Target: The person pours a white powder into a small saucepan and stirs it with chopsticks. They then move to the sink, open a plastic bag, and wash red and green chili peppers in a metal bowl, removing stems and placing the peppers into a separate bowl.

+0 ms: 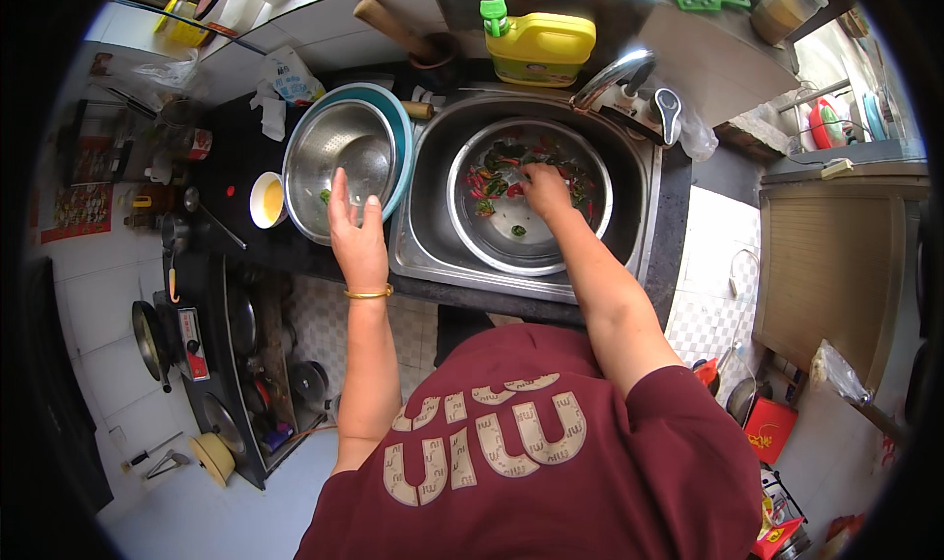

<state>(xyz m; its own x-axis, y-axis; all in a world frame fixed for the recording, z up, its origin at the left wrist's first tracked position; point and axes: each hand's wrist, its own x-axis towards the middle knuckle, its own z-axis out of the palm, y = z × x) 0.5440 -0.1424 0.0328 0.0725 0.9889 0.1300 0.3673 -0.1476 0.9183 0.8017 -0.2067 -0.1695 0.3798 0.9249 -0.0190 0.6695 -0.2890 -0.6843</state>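
Observation:
A wide steel basin (516, 254) stands in the sink (428, 243), with water, red chilli peppers (478, 184) and dark green leafy pieces (509, 151) in it. My right hand (547, 191) reaches into this basin with its fingertips down among the peppers; whether it grips any is hidden. Over the near edge of a steel colander (306, 147) is my left hand (359, 235), fingers apart and nothing in it. The colander sits in a teal plastic basin (402, 128) left of the sink, and a small green leaf piece (325, 196) lies inside it.
Behind the sink stand a chrome tap (608, 81), a yellow jug with a green cap (542, 47) and a mortar (435, 62) with a wooden pestle (391, 27). Left of the colander are a white bowl with yellow contents (271, 200) and a ladle (217, 219) on the black counter (221, 128).

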